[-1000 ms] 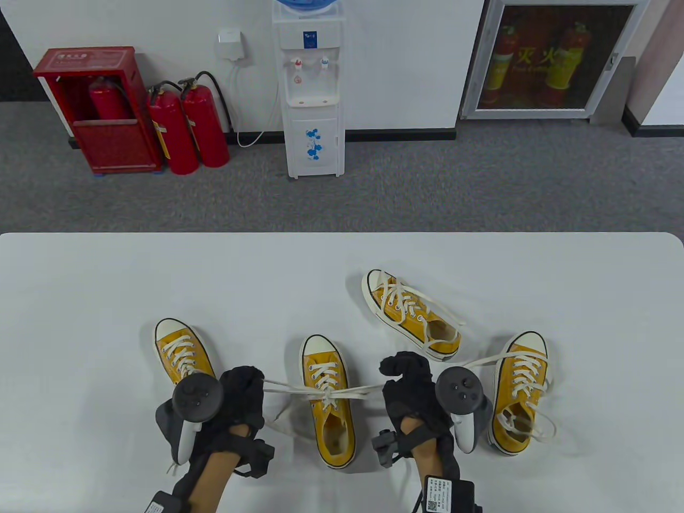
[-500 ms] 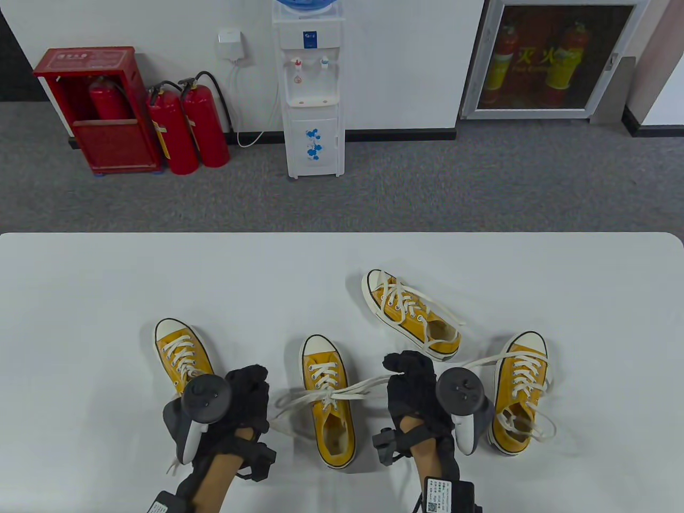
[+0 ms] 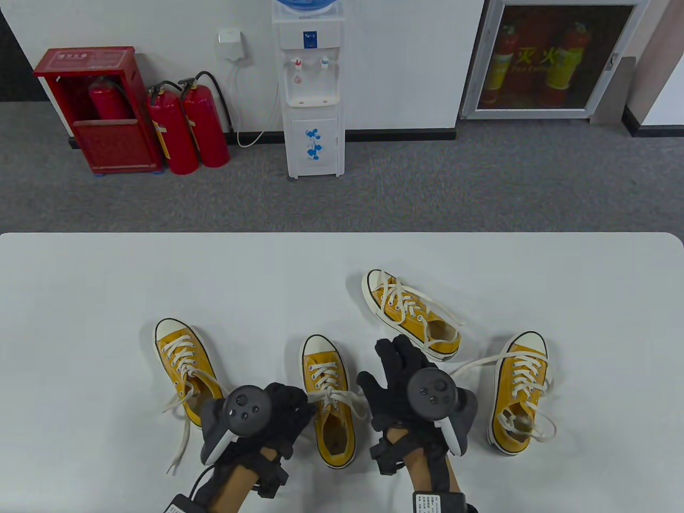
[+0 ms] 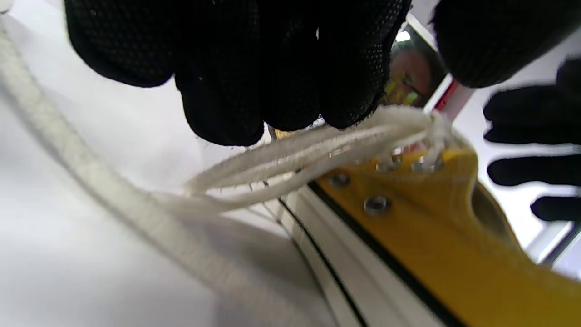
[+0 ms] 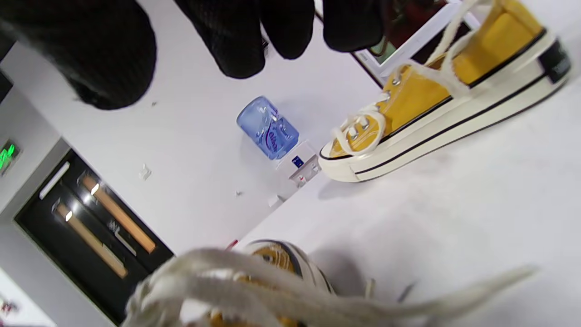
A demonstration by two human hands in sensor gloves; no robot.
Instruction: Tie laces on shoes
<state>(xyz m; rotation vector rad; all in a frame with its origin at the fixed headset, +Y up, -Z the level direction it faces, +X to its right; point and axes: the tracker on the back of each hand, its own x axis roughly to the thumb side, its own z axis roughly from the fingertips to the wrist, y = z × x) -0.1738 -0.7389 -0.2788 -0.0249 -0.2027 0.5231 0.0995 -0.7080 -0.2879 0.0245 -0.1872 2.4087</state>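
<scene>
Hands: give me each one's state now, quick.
Left hand: fingers curled, pinching the lace of the middle shoe.
Right hand: open, fingers spread, holding nothing.

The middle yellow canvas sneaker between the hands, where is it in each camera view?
Table view: middle yellow canvas sneaker, bottom centre, between both hands.
Left wrist view: its yellow side and eyelets, lower right, under gloved fingers.
Right wrist view: only its toe, bottom centre, behind blurred laces.
Shared landmark: its white laces.
</scene>
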